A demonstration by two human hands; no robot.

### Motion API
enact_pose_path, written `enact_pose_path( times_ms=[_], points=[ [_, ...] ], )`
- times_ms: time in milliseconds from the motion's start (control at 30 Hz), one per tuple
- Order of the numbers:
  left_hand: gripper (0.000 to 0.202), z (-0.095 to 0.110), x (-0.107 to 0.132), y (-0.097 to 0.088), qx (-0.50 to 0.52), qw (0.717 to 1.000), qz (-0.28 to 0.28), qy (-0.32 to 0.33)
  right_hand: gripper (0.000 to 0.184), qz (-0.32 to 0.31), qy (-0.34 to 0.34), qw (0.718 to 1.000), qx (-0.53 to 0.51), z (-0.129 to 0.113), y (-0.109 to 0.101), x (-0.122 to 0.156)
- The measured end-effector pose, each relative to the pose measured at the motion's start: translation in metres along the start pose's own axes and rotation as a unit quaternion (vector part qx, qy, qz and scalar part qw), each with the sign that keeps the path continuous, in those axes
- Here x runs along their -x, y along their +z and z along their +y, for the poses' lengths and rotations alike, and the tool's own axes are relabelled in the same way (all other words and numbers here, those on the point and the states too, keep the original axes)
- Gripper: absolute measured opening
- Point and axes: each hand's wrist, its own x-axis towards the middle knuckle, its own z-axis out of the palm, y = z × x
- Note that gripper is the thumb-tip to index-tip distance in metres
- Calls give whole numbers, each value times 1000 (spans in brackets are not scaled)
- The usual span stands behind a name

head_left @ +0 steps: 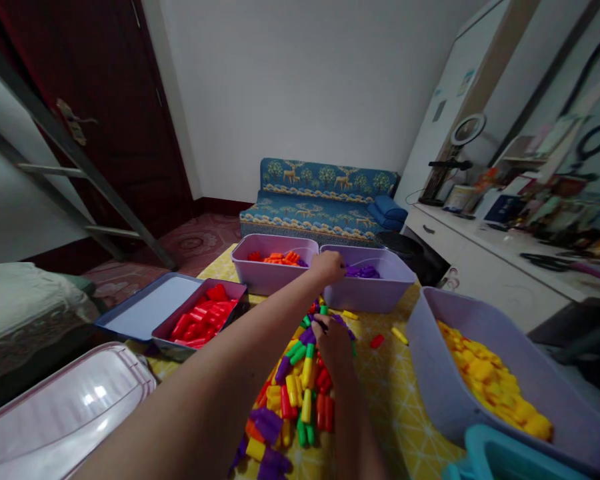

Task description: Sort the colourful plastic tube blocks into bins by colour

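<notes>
My left hand (331,265) is at the near rim of the right-hand lilac bin (363,297), which holds purple plastic pieces (363,271). Its fingers are curled down, and whatever is in them is hidden. Closer to me, my right hand (334,339) touches the far end of a heap of plastic building pieces (291,390) in red, yellow, green and purple. The fingers of that hand are bent together over a dark spot among purple and green pieces. I cannot make out what they grip.
Another lilac bin (275,283) has orange pieces. An open box (237,293) holds red pieces. To the right, a large lilac bin (433,373) contains yellow pieces, beside a turquoise container (485,443). Loose pieces lie on the yellow tablecloth (395,387). A clear lid (75,407) is at left.
</notes>
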Motion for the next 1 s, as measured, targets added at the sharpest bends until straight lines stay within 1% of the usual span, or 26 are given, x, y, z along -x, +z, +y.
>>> enact_pose_path(
  times_ms=[100,167,200,267,300,333,367,400,467,500,533,600,667,700,767,833,867,933,1000],
  points=[
    [30,-2,2,5,-8,1000,-6,-15,34,2,-8,1000,0,2,2,-2],
    [32,-5,16,6,4,1000,17,2,33,3,-15,1000,3,4,4,-3],
    [31,-8,27,7,21,999,41,18,32,5,-18,1000,3,5,5,-3],
    [28,-16,57,12,83,987,124,62,30,16,-23,1000,-3,6,7,-4],
    [28,-22,74,16,112,978,159,73,29,31,-25,999,-9,7,7,-4],
    [27,-28,93,22,131,973,178,70,29,56,-27,998,-17,8,7,-4],
    [26,-36,111,27,138,972,180,58,28,88,-29,995,-22,8,6,-3],
    [24,-43,129,34,136,973,181,32,28,123,-30,992,-22,9,5,-3],
    [26,-57,158,46,108,978,173,-36,28,188,-16,982,0,13,1,-1],
    [33,-62,168,51,92,980,162,-75,30,198,-3,980,19,15,0,0],
    [41,-66,176,56,77,981,141,-109,33,194,14,980,39,18,-2,1],
    [54,-72,184,62,55,983,96,-149,40,155,41,985,69,24,-3,1],
    [59,-74,184,66,53,985,66,-148,40,106,46,991,61,28,-2,1],
    [59,-74,184,66,61,987,61,-138,39,81,43,995,34,29,-1,0],
    [58,-75,182,68,94,987,64,-115,40,32,35,997,-56,28,4,-2],
    [57,-77,182,68,132,984,75,-97,42,-9,24,989,-142,24,7,-3],
    [56,-78,183,69,150,981,82,-89,42,-20,16,986,-167,21,8,-3],
    [53,-80,184,70,184,975,101,-78,39,-32,-7,983,-179,14,8,-2],
    [50,-82,185,71,218,966,119,-71,38,-38,-31,986,-162,7,6,0]
  ],
)
